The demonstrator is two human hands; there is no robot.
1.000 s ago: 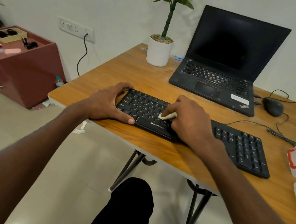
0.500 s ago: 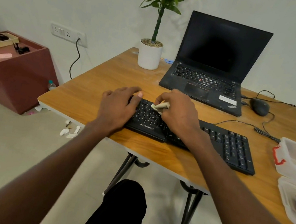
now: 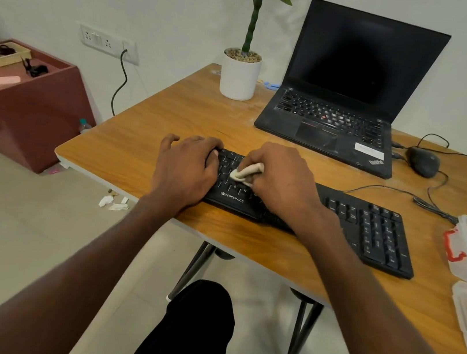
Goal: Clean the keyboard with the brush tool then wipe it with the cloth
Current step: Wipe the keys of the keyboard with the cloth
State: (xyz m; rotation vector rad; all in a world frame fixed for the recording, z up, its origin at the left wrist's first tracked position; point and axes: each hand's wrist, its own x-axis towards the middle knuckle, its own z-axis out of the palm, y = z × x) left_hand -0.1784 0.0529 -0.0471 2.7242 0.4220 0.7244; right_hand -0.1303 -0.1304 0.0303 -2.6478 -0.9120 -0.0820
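Keyboard wipe in hand; brush stage judged finished, no brush tool in view.

Left to right: left hand (image 3: 186, 169), fingers loosely curled, pressing the left end of the black Zebronics keyboard (image 3: 370, 227) to steady it; bunched off-white cloth (image 3: 245, 172) on the left-centre keys, pinched in the fingers of the right hand (image 3: 281, 181); numeric pad, still to be wiped by this judgement. Keyboard lies near the front edge of the wooden tabletop (image 3: 153, 134), matte, no obvious dust visible.
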